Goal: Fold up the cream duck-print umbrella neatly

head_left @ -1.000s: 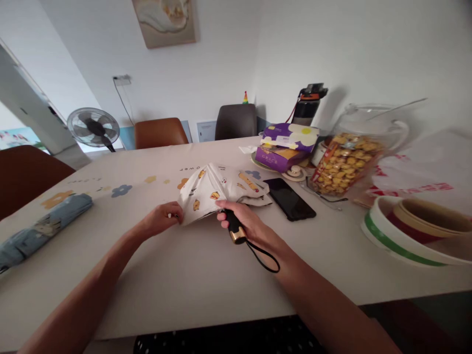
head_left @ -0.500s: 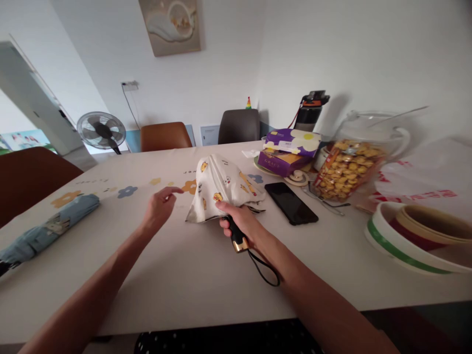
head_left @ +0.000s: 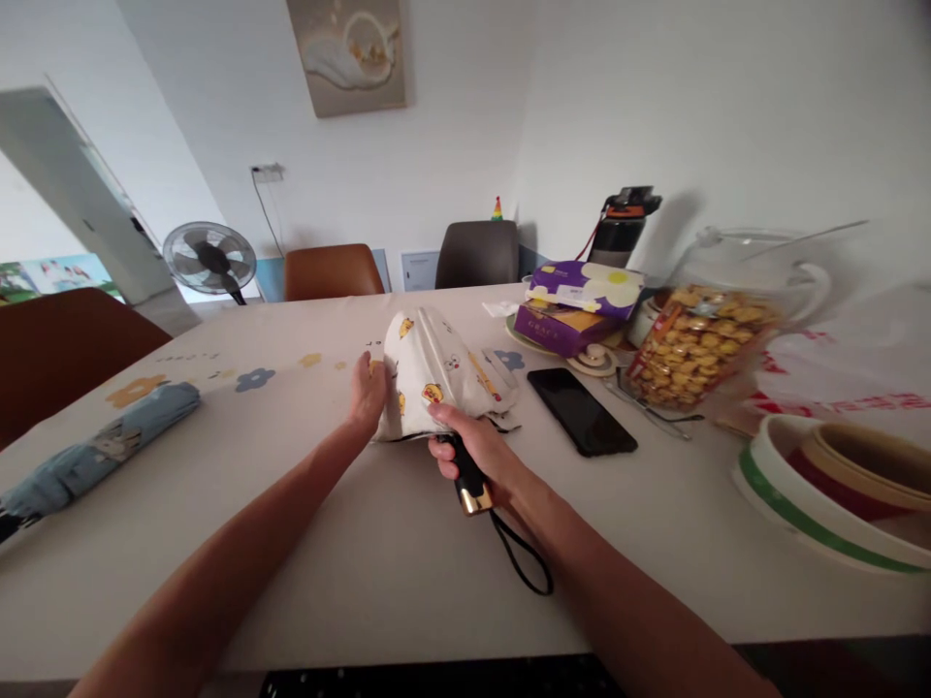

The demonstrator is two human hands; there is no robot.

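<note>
A folding umbrella (head_left: 443, 373) lies on the table in front of me, its white canopy printed with small yellow cartoon figures. The canopy is collapsed but loose, its hem unrolled. My right hand (head_left: 476, 451) is wrapped round the black handle, the thumb up against the canopy's lower edge. From the handle's gold end hangs a black wrist strap (head_left: 534, 577). At the canopy's left side, my left hand (head_left: 369, 396) rests against the fabric with its fingers extended and partly hidden.
A folded blue umbrella (head_left: 109, 451) lies at the left. Right of my hands are a black phone (head_left: 582, 411), glasses (head_left: 655, 405), a purple box (head_left: 560, 328), a tissue pack (head_left: 586, 288), a snack jar (head_left: 705, 339), a bottle (head_left: 618, 233) and nested bowls (head_left: 792, 504). Chairs (head_left: 333, 271) stand behind.
My left hand has moved right, from above the tablecloth to the canopy's left side. My right hand keeps its hold on the handle. The view has shifted slightly.
</note>
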